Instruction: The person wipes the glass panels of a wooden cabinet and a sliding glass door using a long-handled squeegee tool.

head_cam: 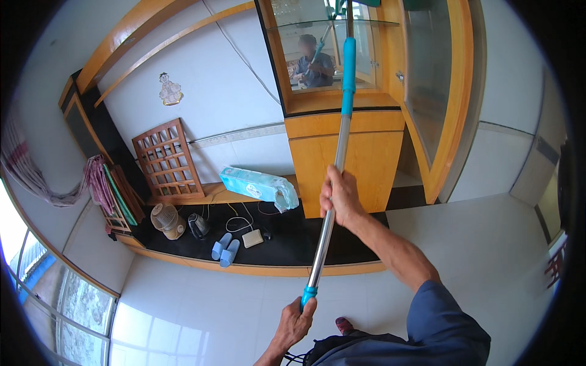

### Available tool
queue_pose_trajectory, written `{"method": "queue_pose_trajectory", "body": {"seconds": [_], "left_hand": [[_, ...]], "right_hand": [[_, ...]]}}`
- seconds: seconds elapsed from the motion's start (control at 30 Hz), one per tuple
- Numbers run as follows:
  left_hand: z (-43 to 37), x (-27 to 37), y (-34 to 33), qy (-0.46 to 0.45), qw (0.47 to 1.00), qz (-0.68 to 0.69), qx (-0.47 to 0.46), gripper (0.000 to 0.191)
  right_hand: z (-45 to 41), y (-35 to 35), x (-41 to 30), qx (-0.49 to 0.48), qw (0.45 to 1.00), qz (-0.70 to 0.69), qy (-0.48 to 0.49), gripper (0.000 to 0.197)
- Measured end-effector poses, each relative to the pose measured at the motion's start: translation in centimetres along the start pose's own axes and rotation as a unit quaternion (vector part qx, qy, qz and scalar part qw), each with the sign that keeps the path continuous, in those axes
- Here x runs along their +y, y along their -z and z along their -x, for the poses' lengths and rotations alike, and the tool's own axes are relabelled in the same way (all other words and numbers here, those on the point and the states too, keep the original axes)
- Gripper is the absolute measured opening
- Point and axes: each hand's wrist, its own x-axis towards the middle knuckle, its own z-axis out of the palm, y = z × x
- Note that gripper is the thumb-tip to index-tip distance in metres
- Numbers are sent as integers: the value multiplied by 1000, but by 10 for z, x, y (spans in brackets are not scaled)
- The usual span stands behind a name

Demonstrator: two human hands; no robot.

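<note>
My left hand [296,321] is wrapped around the teal end grip of a telescopic metal pole [341,142]. Higher up the bare shaft, my right hand [341,194] also grips it. The pole slants up and away, past a teal sleeve [349,64], into the upper part of a wooden cabinet [345,169]. Its far end runs out of the top of the view. A glass shelf [320,24] crosses the cabinet opening, and the mirrored back [293,50] reflects a person holding the pole.
A glazed cabinet door [428,82] stands open at right. On the low black platform [293,242] lie blue slippers [225,249], a small fan [167,221], a kettle [198,226] and a white box with a cable [252,238]. Behind them are a tissue pack [256,183] and a wooden lattice [167,160].
</note>
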Motion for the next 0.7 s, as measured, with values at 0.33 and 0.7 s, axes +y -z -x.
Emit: {"method": "queue_pose_trajectory", "body": {"seconds": [0.33, 0.7], "left_hand": [[13, -79, -28, -93, 979, -43, 176, 38], [-7, -26, -30, -30, 987, 122, 99, 50]], "right_hand": [[27, -13, 10, -65, 996, -16, -56, 35], [-11, -29, -15, -82, 993, 58, -62, 32]]}}
